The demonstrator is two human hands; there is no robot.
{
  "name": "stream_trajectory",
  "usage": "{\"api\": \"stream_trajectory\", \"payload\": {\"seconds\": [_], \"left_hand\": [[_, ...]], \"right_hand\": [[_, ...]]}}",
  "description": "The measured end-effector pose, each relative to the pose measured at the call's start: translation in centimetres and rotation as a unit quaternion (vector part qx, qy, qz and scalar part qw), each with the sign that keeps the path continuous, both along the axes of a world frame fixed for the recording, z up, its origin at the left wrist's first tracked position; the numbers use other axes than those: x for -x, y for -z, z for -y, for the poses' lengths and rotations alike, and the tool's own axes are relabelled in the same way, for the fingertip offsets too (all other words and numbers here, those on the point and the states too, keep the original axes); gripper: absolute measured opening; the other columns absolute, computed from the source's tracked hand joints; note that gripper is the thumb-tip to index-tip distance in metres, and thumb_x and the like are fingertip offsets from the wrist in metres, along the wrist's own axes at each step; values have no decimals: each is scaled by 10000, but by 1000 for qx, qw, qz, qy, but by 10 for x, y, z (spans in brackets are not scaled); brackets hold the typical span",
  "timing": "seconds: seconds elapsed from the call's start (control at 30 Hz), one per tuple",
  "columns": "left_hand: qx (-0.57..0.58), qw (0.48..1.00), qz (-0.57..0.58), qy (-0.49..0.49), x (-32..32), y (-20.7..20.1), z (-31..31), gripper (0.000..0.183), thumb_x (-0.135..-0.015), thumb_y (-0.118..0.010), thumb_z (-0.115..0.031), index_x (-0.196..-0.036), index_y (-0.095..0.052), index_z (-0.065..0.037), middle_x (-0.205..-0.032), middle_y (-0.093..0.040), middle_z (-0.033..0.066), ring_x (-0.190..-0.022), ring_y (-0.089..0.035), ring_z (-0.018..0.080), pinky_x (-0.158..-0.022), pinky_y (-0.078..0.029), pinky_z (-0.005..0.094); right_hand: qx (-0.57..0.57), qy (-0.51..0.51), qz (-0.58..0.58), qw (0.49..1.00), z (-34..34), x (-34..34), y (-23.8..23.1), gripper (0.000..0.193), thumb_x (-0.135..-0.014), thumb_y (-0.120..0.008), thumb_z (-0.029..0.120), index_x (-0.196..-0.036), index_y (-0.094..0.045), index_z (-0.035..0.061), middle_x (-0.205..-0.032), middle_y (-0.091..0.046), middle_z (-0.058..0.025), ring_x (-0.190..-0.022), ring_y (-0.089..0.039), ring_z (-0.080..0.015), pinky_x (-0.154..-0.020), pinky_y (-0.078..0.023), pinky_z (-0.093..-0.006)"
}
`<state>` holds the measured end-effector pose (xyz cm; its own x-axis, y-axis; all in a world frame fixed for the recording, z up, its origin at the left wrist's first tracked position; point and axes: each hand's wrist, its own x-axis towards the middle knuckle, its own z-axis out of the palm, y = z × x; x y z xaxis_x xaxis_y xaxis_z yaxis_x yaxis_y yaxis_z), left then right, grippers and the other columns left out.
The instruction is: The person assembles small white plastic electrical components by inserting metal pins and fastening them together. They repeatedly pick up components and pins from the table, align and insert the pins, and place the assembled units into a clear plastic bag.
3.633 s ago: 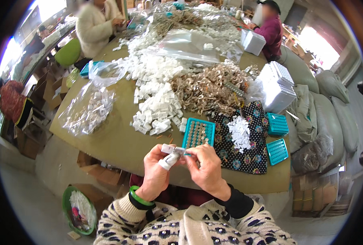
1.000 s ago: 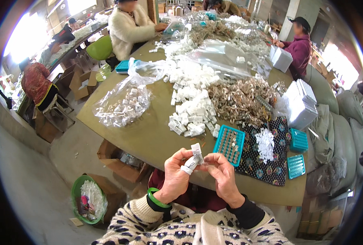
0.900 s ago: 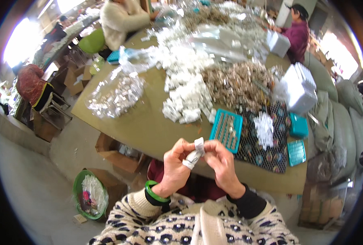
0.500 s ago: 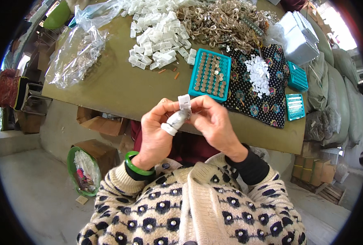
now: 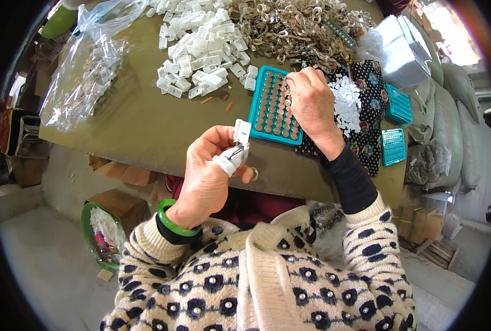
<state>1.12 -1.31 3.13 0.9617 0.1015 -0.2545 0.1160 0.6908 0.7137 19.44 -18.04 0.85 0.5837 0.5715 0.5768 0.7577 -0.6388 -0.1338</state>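
Head view: the left hand [image 5: 209, 165] pinches a white case [image 5: 242, 130] just left of the teal tray [image 5: 273, 138], which runs near to far; the nearer right hand [image 5: 313, 105] bunches over its right side, contents hidden.

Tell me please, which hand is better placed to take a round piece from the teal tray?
Likely the right hand: it is over the teal tray, close to the round pieces, whereas the left hand is nearer the body and occupied with a white plastic piece.
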Motion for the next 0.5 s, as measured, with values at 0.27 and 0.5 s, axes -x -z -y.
{"api": "stream_trajectory", "payload": {"seconds": [0.27,0.5], "left_hand": [[47,999,9,-3,-12,10,-3,140,-854,-629,8,-943,-563,-76,-901,-575,22,-662,-495,93,-517,-418,255],[46,999,-1,-16,-14,21,-6,177,-846,-698,-60,-958,-565,-94,-888,-577,15,-656,-486,98,-500,-383,247]], "right_hand": [[39,-45,-140,988,9,-7,-14,72,-849,-621,5,-919,-636,-2,-917,-610,-148,-884,-611,-325,-773,-519,-418],[97,-82,-157,979,10,-8,-28,87,-836,-617,-15,-910,-575,3,-900,-600,-140,-865,-610,-320,-756,-513,-417]]}}
